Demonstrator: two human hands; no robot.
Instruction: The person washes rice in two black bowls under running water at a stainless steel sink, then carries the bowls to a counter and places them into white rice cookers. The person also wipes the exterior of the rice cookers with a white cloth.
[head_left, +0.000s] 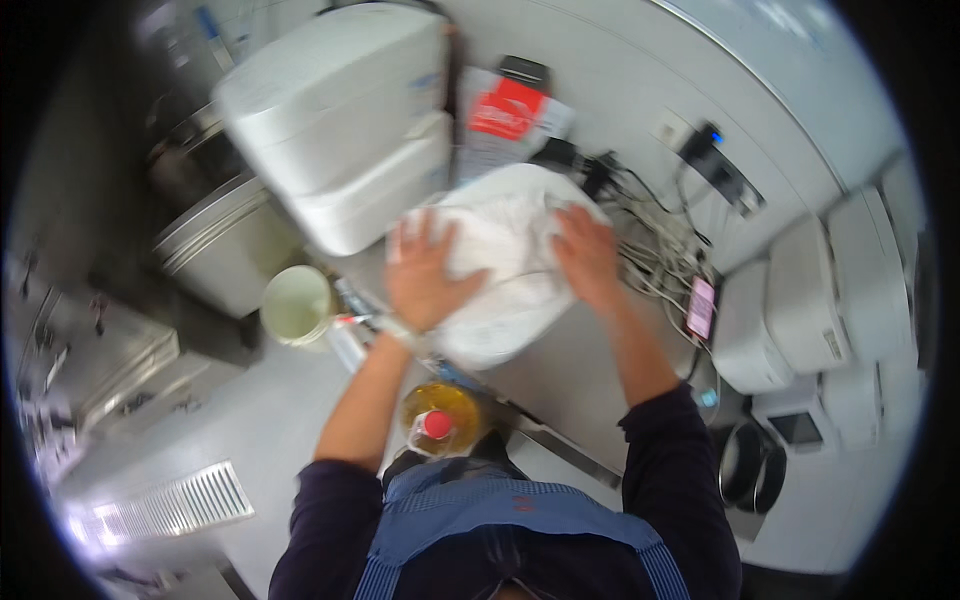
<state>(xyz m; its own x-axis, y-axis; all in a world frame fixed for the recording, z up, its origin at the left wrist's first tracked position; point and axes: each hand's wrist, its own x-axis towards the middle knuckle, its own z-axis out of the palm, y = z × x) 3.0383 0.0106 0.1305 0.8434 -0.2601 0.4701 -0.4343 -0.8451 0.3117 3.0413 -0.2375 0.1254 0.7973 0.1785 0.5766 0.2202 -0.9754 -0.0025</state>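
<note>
Before me on a metal counter (551, 382) lies a white foam box or lid (487, 341) with a crumpled white cloth or sheet (495, 240) on its top. My left hand (424, 274) rests flat with spread fingers at its left side. At its right side is my right hand (589, 259), blurred, fingers apart, touching the edge of the white material. Neither hand grips anything that I can see. Whether the sheet is cloth or plastic, I cannot tell.
Stacked white foam boxes (337, 120) stand at the upper left, near an open bucket (298, 306). An oil jug with a red cap (437, 424) is below the counter edge. Tangled cables (652, 240) and a lit phone (700, 307) lie to the right, beside white containers (799, 292).
</note>
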